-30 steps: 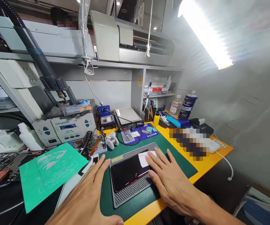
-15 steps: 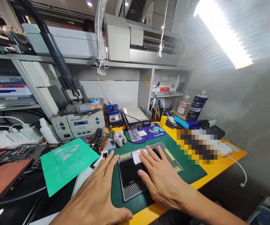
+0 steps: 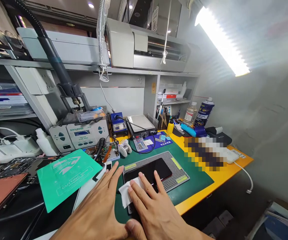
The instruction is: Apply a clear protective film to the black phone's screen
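A black-screened phone [image 3: 151,168] lies face up on a grey perforated mat [image 3: 175,181]. My right hand [image 3: 150,203] presses a white wipe [image 3: 126,195] under its fingers, over the phone's near left part. Its fingers are stretched and spread, with the wipe sticking out to their left. At the mat's left, my left hand [image 3: 97,206] is open, palm down, fingers extended. Its thumb end meets my right thumb at the bottom. The phone's near edge is hidden by my right hand.
A green work mat [image 3: 196,181] covers the yellow table. A green sheet [image 3: 69,176] lies at left over phone parts. Behind stand a grey rework station [image 3: 81,133], a flat heating plate [image 3: 141,125], a solder spool [image 3: 125,148] and a spray can [image 3: 203,113].
My right hand has slid with the wipe leftward and toward me across the phone, uncovering its far right part. My left hand stays nearly where it was. The view has shifted slightly.
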